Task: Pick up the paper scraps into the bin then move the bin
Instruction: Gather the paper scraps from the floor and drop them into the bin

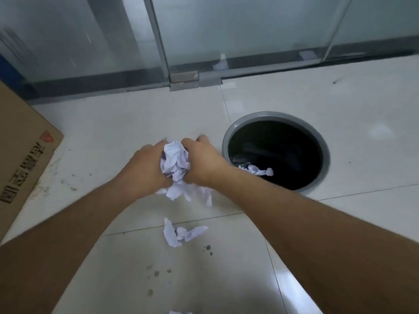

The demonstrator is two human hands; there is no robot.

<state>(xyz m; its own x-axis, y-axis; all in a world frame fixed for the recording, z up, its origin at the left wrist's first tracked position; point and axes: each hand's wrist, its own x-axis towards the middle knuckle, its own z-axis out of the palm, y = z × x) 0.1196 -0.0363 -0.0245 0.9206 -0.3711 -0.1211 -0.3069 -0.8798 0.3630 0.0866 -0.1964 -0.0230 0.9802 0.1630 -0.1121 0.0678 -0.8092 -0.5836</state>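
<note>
Just left of the round bin (275,150), two bare hands press a big wad of crumpled paper (175,164) between them, up off the white floor tiles (127,123). The left hand (145,166) cups the wad on the side far from the bin, and the right hand (201,162) cups it on the side next to the bin. The fingers of both hands are curled tight around the wad, clamped on it from both sides, and the fingertips are mostly hidden behind the paper. Torn ends of the wad hang down below the hands. The bin has a gray rim and looks dark inside. A few white scraps (256,170) already lie in it, near the edge closest to the hands. One more crumpled scrap (181,233) lies on the floor, well away from the bin and nearer to the person than the hands are. Another small bit of paper (179,312) peeks in at the very bottom edge of the view. Far off on the other side of the hands from the bin sits a brown cardboard box (25,159) with printing on it. Behind the bin runs a frosted glass wall (226,30) with a metal frame. Some dark spots (207,249) mark the tiles close to the loose scrap.
</note>
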